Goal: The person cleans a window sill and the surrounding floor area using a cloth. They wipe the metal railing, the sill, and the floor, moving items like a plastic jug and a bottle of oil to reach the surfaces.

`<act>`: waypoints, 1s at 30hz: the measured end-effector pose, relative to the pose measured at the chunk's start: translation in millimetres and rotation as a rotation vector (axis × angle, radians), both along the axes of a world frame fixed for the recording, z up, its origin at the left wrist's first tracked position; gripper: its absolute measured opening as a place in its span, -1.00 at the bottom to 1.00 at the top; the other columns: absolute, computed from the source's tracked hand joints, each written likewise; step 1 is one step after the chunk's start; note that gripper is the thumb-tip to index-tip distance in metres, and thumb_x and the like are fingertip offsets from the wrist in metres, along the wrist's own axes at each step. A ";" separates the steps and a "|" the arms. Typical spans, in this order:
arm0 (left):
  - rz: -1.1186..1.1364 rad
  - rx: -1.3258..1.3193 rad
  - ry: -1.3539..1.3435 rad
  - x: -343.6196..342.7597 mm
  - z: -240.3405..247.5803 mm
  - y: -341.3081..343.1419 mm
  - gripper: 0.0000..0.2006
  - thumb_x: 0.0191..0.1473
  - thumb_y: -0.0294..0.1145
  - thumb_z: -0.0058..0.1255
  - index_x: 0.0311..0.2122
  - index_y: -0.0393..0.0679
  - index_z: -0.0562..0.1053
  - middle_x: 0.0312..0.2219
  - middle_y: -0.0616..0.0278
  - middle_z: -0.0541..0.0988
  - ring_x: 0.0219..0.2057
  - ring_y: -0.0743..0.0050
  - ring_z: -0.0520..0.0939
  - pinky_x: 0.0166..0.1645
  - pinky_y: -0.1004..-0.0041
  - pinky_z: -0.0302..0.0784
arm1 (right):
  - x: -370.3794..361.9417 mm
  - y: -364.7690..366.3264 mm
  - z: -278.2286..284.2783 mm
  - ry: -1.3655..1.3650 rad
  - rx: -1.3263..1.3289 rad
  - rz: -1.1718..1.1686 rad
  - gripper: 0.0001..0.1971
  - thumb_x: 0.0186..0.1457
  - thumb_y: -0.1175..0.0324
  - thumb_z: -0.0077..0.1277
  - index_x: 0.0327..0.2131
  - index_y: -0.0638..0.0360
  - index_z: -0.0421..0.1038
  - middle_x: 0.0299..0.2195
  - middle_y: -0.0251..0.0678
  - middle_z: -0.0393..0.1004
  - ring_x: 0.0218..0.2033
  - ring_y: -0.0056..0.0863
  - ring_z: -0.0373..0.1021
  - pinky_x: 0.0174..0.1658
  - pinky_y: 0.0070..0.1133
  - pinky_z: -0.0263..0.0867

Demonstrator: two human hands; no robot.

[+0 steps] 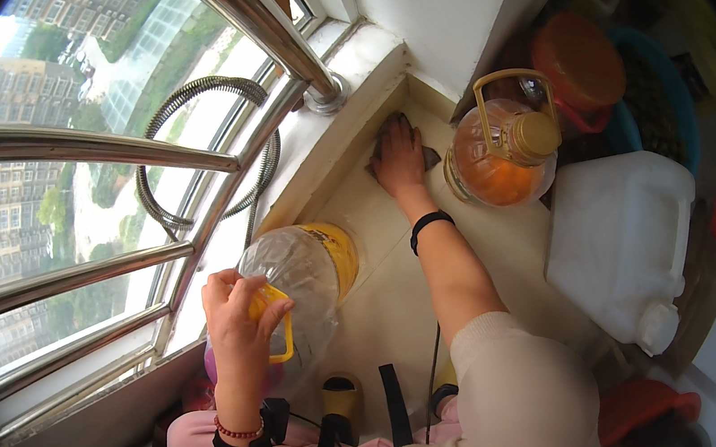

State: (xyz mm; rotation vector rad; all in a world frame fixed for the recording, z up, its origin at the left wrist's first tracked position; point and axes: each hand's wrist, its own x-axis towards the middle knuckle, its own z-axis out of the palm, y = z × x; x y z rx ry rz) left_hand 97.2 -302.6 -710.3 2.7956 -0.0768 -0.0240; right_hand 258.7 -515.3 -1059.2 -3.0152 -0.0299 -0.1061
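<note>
My left hand (239,316) is closed round the yellow cap and handle (284,337) of a large clear plastic jug (297,277) with a yellow label, which leans beside the window sill. I cannot see anything in the jug. Farther ahead, in the floor corner, my right hand (401,159) lies flat with fingers stretched out on a dark grey cloth (431,158), pressing it to the tiles by the baseboard. Just right of that hand stands a second jug (503,155), with orange-brown liquid, a tan cap and a tan handle.
Metal railings (95,148) and a coiled metal hose (146,193) border the window at left. On the right are a white plastic canister (617,234), a red-lidded container (576,59) and a blue basin (675,91). A yellow slipper (341,393) shows below.
</note>
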 end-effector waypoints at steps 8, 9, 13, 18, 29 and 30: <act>-0.004 -0.029 0.009 -9.1 14.3 2.4 -0.56 -0.27 -0.26 0.45 -0.22 -0.14 0.56 -0.26 0.11 0.41 -0.20 0.10 0.43 -0.11 0.24 0.41 | -0.9 -32.2 -2.0 -0.085 0.020 -0.171 -0.60 0.10 0.22 0.07 0.02 0.08 0.47 0.18 -0.26 0.28 0.19 -0.17 0.20 0.11 -0.19 0.22; -0.009 -0.036 0.003 -9.9 14.4 1.2 -0.56 -0.27 -0.25 0.44 -0.22 -0.14 0.56 -0.26 0.11 0.41 -0.21 0.10 0.42 -0.11 0.24 0.41 | -7.8 -34.3 -2.2 -0.175 0.099 -0.125 -0.73 0.03 0.34 0.09 -0.15 0.09 0.51 0.06 -0.25 0.37 0.07 -0.15 0.28 0.03 -0.19 0.28; -0.061 -0.028 -0.040 -10.5 14.4 -2.4 -0.56 -0.27 -0.25 0.44 -0.22 -0.14 0.56 -0.27 0.11 0.41 -0.22 0.10 0.41 -0.12 0.23 0.41 | -50.5 -0.2 2.3 -0.168 0.389 0.243 -0.73 0.02 0.32 0.09 -0.16 0.05 0.54 0.05 -0.27 0.41 0.09 -0.20 0.28 0.07 -0.16 0.25; -0.085 0.002 -0.009 -5.1 11.3 -9.4 -0.56 -0.27 -0.28 0.45 -0.21 -0.14 0.56 -0.26 0.12 0.41 -0.22 0.11 0.41 -0.12 0.24 0.41 | -89.0 51.4 7.9 -0.058 0.220 0.442 -0.64 0.09 0.21 0.02 -0.03 -0.01 0.53 0.15 -0.33 0.37 0.26 -0.27 0.16 0.30 -0.04 -0.01; -0.013 0.025 0.036 2.2 4.4 3.2 -0.54 -0.29 -0.29 0.46 -0.19 -0.12 0.56 -0.22 0.13 0.43 -0.17 0.09 0.43 -0.08 0.22 0.44 | -139.4 -32.3 7.4 -0.097 0.149 -0.131 -0.72 0.19 0.36 -0.03 -0.05 0.16 0.50 0.15 -0.26 0.35 0.20 -0.13 0.20 0.16 -0.12 0.16; -0.013 0.034 0.072 3.4 7.7 2.9 -0.51 -0.28 -0.30 0.46 -0.15 -0.11 0.55 -0.18 0.11 0.44 -0.14 0.07 0.43 -0.06 0.21 0.44 | -153.9 -30.0 12.6 -0.072 0.173 -0.172 -0.75 0.18 0.38 -0.01 -0.08 0.15 0.51 0.11 -0.26 0.37 0.16 -0.12 0.24 0.11 -0.14 0.21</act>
